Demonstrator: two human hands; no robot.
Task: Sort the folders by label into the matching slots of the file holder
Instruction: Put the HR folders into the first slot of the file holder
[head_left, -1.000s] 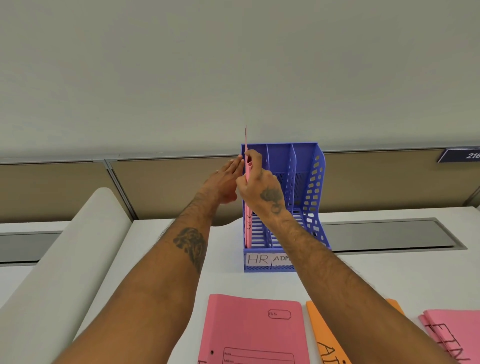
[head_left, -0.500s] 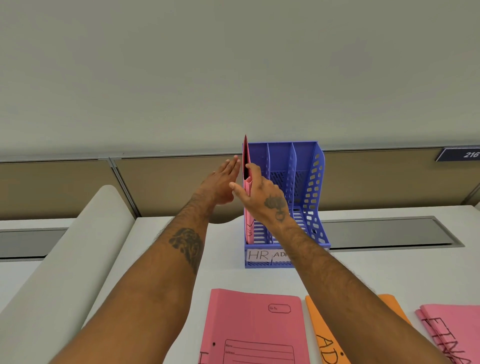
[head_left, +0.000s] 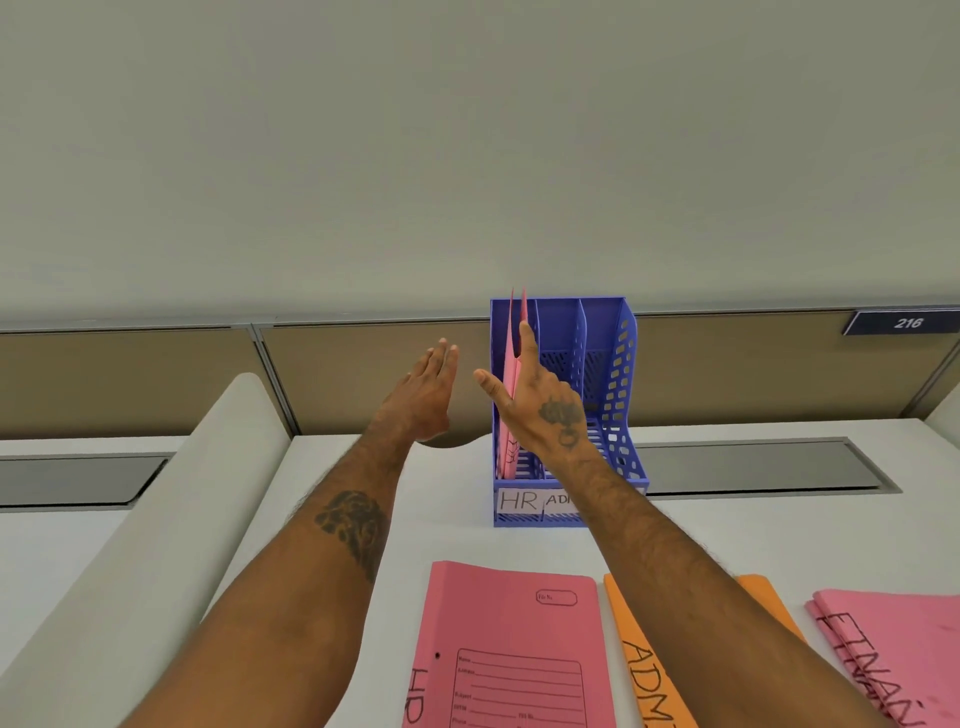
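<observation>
A blue file holder (head_left: 621, 374) with three slots stands on the white desk; its front labels read HR and ADM, the rest hidden by my right arm. A pink folder (head_left: 511, 374) stands upright in the leftmost HR slot. My right hand (head_left: 540, 402) is flat against the folder's right side, fingers extended, thumb apart. My left hand (head_left: 423, 392) hovers open to the left of the holder, touching nothing. On the desk near me lie a pink HR folder (head_left: 511, 644), an orange ADM folder (head_left: 649, 670) partly under my arm, and pink FINAN folders (head_left: 893, 649).
A beige partition panel (head_left: 156, 379) runs behind the desk, with a dark plate numbered 216 (head_left: 906, 322) at the right. Grey cable-tray lids (head_left: 753, 465) sit flush in the desk. A white curved divider (head_left: 130, 545) rises on the left.
The pink folder has dropped down into the HR slot. My right hand let go of it and flattened against its side; my left hand drew away to the left.
</observation>
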